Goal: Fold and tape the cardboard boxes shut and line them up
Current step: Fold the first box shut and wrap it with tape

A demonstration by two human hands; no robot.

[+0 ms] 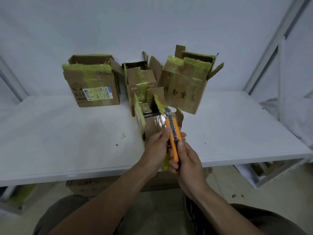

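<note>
Both hands hold an orange utility knife above the table's front edge. My right hand grips its lower handle, thumb on top. My left hand pinches the knife's upper body; a yellowish roll of tape shows partly behind it. Just beyond the knife stands a small open cardboard box with yellow-green tape remnants on its flaps. Behind it are three more open boxes: a labelled one at the left, a narrow one in the middle, and one with black characters at the right.
The white table runs wide to both sides of the boxes, against a pale wall. A metal shelf frame rises at the right. More cardboard lies on the floor under the table, near my knees.
</note>
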